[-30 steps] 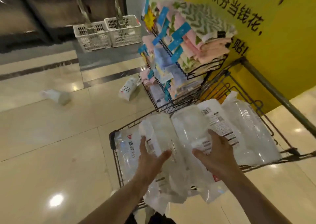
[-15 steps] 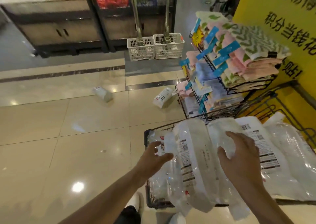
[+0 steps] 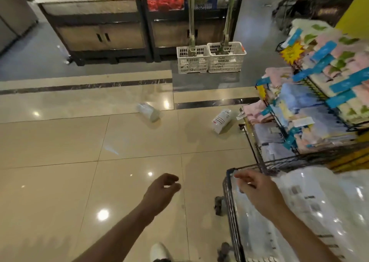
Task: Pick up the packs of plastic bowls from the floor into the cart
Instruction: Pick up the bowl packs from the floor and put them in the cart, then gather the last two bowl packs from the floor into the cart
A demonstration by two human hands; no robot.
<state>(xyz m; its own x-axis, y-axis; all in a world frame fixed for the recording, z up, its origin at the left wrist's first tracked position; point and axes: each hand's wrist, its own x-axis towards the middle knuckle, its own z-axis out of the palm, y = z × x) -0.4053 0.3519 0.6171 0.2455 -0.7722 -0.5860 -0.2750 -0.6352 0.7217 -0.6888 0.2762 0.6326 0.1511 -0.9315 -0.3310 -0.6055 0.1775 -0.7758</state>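
In the head view, two packs of plastic bowls lie on the tiled floor (image 3: 60, 191), both well ahead of the hands and apart from each other. The left pack (image 3: 148, 111) lies on its side well beyond the front corner of the cart (image 3: 229, 197), out in the open floor; the right pack (image 3: 221, 120) lies tilted, also beyond the cart's front and just beside the foot of the towel rack (image 3: 311, 110). More clear packs in the cart (image 3: 319, 205) fill its basket, blurred, so their number cannot be told. The left hand (image 3: 159, 193) hangs over bare floor to the left of the cart, empty, its fingers loosely curled with thumb and forefinger near each other. The right hand (image 3: 257, 189) is above the cart's front corner, empty, fingers spread and relaxed, over the packs inside but not clasping any. Far beyond the cart, two white plastic crates (image 3: 211, 58) stand side by side, each with a pole rising from it, in front of dark display cabinets (image 3: 103, 32).
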